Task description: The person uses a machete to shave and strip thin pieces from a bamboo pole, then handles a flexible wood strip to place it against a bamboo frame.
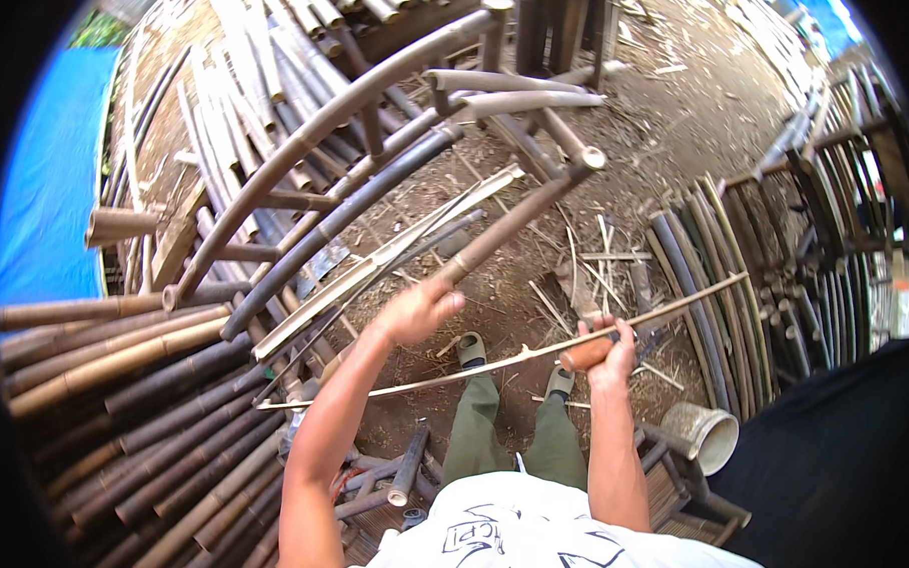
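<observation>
My right hand point(609, 358) is closed around the orange-brown handle point(585, 354) of a tool and a long thin bamboo strip point(524, 357). What the tool's working end looks like, I cannot make out. The strip crosses in front of my legs, from beside my left forearm to the stacked poles on the right. My left hand point(417, 311), slightly blurred, has curled fingers and sits over the near part of a bamboo pole point(522, 216) of a curved bamboo frame point(351, 100). Whether it grips that pole or something small is hidden.
Dark bamboo poles point(169, 444) are piled at left, with more poles point(251, 87) behind the frame. At right stand leaning bamboo pieces point(709, 293) and a pale bucket point(711, 438). Bamboo seating point(408, 463) is close to my legs. Shavings litter the dirt floor point(680, 122). A blue tarp point(58, 170) hangs far left.
</observation>
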Demonstrator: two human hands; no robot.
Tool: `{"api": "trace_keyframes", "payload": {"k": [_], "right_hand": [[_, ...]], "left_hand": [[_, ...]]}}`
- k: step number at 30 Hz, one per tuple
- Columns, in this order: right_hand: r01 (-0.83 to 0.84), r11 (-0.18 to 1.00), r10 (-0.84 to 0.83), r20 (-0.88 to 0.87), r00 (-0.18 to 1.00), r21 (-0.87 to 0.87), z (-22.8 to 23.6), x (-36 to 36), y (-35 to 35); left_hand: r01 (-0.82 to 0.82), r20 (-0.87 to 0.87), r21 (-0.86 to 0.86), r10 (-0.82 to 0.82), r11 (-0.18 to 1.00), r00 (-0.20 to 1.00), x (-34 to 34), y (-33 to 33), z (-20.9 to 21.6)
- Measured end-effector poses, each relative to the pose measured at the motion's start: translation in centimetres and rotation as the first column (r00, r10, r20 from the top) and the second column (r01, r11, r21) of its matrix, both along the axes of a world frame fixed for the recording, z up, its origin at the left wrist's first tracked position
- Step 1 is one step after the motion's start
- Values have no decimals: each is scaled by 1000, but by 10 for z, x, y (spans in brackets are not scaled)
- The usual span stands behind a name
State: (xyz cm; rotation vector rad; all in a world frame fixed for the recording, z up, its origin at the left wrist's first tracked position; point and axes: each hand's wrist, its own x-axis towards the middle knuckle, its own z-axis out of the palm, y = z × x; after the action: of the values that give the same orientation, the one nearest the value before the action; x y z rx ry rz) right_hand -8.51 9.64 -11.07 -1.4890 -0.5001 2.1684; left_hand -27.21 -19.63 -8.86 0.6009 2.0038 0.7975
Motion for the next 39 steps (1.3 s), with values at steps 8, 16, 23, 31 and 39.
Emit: {"api": "trace_keyframes", "payload": {"k": [8,16,23,31,39], "right_hand": [[-40,999,40,-9,999,-10,12,17,73],[-156,983,155,21,988,99,35,55,158],[-308,945,318,-87,944,112,64,93,182],[-740,124,516,594,617,661,140,155,195],[-619,-452,661,707,252,643,216,190,118]], "left_hand": [[135,92,-94,-126,986,988,120,26,76],[-103,16,-7,103,995,995,250,104,65],[-486,612,64,350,872,709,291,226,96],[-751,712,70,494,657,498,288,202,162],[-850,753,188,483,492,447,298,112,212]]}}
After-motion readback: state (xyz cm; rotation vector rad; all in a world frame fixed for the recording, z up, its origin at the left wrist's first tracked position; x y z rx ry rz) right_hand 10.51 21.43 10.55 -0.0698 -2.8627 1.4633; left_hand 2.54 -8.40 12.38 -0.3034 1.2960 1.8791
